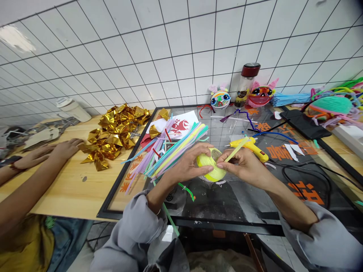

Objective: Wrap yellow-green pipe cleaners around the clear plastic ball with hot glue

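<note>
From the head view, we have the yellow round vessel (217, 174) just above the dark panel (221, 207) in front of the body, its hollow opening tipped toward the right. Our left hand (195, 162) grasps its side between thumb and fingers; our right hand (241, 164) pinches a yellow strip (238, 146) close to the opening, the strip's free end slanting up and away.

What could go wrong, we judge, starts with the glue gun (256, 148): it lies just behind the right hand, nozzle pointing left, so a small backward shift could brush the tip, which would burn if hot; whether it is we cannot tell. The black cable (286, 177) loops beside the right forearm, and a sleeve catching it could drag the gun. Too firm a squeeze on the vessel could dent it or loosen its yellow covering, and a slack pinch could let the strip spring out of line.

As for edges, the panel's dark frame (227, 225) runs between us and the work, passing near both forearms. On the left, the bundle of coloured stems (178, 151) crowds the left wrist, and the gold foil pieces (113, 130) lie beyond it on the wooden table (65, 194). Our best room for moving seems to be toward the body, over the panel's near part.
</note>
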Demonstrator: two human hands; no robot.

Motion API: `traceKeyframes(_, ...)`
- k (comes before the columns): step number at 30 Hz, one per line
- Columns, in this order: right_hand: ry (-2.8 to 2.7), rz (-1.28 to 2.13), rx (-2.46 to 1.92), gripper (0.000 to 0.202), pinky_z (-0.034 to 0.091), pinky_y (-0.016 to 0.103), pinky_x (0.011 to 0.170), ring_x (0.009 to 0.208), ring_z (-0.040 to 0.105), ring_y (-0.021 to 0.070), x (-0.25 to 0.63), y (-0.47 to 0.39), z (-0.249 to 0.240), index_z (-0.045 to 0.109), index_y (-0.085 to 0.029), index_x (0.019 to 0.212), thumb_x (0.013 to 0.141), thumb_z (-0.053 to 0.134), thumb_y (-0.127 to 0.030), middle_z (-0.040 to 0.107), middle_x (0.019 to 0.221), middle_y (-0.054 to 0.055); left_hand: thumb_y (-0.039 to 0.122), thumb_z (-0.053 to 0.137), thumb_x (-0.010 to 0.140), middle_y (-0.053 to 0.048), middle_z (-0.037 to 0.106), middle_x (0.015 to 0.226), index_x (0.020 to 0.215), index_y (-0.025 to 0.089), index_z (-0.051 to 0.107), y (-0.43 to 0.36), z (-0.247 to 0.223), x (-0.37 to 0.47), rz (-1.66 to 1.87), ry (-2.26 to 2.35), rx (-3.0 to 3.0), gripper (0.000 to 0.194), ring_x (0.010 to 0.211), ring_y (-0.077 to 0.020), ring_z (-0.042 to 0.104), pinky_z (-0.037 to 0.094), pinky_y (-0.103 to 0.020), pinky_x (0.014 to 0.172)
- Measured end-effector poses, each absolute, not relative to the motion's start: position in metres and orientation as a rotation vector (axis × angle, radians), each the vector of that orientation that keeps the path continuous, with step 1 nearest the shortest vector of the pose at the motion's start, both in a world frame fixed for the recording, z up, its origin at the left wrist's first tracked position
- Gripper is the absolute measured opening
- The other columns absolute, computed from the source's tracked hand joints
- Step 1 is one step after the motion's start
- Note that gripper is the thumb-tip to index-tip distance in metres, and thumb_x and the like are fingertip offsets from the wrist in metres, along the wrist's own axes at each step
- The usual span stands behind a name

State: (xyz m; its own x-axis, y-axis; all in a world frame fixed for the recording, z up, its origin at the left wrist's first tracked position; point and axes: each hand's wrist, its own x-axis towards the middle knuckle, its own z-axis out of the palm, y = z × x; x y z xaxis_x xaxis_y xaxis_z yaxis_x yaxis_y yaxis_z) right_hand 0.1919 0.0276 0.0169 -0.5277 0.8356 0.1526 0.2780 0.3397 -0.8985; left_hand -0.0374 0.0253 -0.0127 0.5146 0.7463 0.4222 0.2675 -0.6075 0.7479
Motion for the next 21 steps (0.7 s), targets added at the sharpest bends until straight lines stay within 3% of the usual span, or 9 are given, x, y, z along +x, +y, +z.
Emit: traceKeyframes(21,-1.979,1.176,-0.982,0.026,0.046,0.030,0.063,0.068,0.063,0.0184,0.1917,0.0277,0.0158,0.075,-0.017,0.078,0.083,0.067,-0.041,0.073,0.075,0.005,0.035,0.074,0.088,-0.017,0.058,0.141,0.103,0.021,0.058,0.0275,-0.0157,-0.0372,1.101,0.774,2.226,0.026,0.134,-0.0275,0.058,0.044,-0.052,0.114)
